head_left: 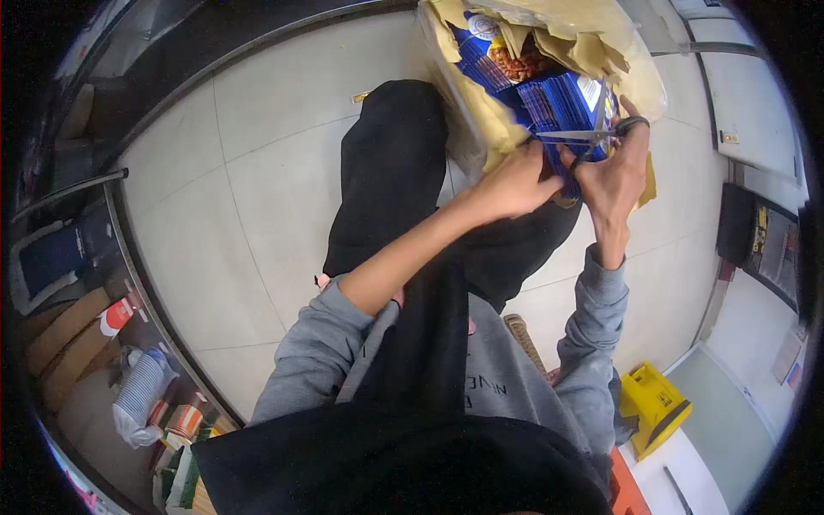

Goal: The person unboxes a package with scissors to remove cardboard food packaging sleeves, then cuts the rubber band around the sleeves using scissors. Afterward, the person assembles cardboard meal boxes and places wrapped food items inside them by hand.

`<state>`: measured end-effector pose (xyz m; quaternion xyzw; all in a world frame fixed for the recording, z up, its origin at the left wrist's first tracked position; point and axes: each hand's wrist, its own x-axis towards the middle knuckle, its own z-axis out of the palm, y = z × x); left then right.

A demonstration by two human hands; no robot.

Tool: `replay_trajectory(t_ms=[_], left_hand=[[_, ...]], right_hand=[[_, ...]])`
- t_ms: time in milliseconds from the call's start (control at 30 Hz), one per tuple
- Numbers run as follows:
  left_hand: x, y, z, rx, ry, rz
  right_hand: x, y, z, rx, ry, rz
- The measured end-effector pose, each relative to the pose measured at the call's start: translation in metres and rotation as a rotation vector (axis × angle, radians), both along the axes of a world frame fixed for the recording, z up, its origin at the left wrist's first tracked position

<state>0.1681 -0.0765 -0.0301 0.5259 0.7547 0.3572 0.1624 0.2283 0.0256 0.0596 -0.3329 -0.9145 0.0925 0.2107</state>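
My right hand [614,176] is closed around the handles of a pair of scissors [571,135], whose blades are spread apart over a stack of blue packets [549,101]. Just left of it, my left hand [519,182] bends its fingers around the near end of the packets, fingertips partly hidden. The packets stand tightly side by side inside a torn brown paper wrapping [485,120]. Behind them, a packet front with a food picture [519,64] shows.
Clear plastic [648,73] surrounds the paper-wrapped bundle, which is on the tiled floor [283,172] by my knees. Shelves on the left hold a plastic-bagged stack of striped cups [142,395]. A yellow container [654,408] stands lower right, near white cabinets [747,112].
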Motion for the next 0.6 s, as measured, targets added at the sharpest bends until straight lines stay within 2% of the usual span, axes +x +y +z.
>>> replay_trajectory(t_ms=[67,100,133,200,233,267,333,367,533,600], left_hand=[[-0.004,0.019,-0.003,-0.002,-1.885,-0.046],[-0.007,0.017,-0.011,0.134,-1.918,-0.109],[-0.010,0.018,-0.018,0.138,-1.907,-0.116],[-0.011,0.017,-0.029,0.157,-1.872,0.043],[-0.023,0.018,-0.035,0.178,-2.067,-0.029],[-0.018,0.020,-0.029,0.174,-2.067,-0.036],[-0.009,0.034,-0.005,0.555,-1.891,0.261],[-0.005,0.039,0.001,0.632,-1.888,0.311],[0.010,0.037,0.000,0.591,-1.784,0.241],[0.028,0.036,0.003,0.532,-1.705,0.419]], right_hand=[[0.002,0.000,-0.001,-0.019,0.021,-0.006],[0.002,0.000,-0.001,-0.013,0.028,-0.002],[0.003,0.001,-0.003,-0.021,0.062,0.009],[0.008,-0.003,-0.007,-0.035,0.087,0.007],[0.010,-0.004,-0.008,-0.056,0.088,-0.011],[0.013,-0.006,-0.009,-0.074,0.093,-0.028],[0.017,-0.007,-0.011,-0.071,0.139,-0.021],[0.019,-0.007,-0.013,-0.079,0.176,-0.012],[0.034,-0.005,-0.021,-0.005,0.216,0.055],[0.044,-0.006,-0.026,-0.063,0.175,0.026]])
